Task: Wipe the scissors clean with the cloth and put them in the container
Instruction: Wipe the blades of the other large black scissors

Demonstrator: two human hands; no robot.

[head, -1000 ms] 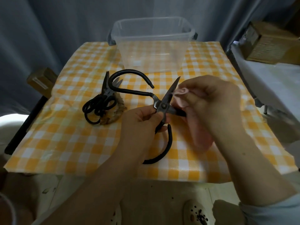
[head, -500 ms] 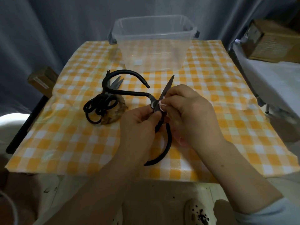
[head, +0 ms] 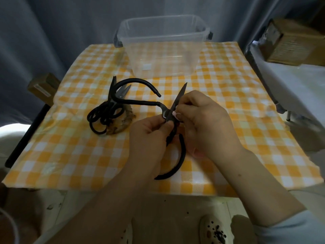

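Gripping the large black metal scissors at the pivot, the left hand has its thumb and fingers curled round them. The blades are spread, one pointing to the far side. One looped handle reaches left and the other lies near the table edge. The right hand is closed on a small pink cloth, pinching it against the blade just above the pivot. The scissors are above the orange-and-white checked tablecloth, near the middle. The clear plastic container stands at the far edge, well apart from them, and carries a small white label too blurred to read. A pile of smaller black scissors lies to the left. A brown cardboard box beyond the left edge has a pale label, also illegible.
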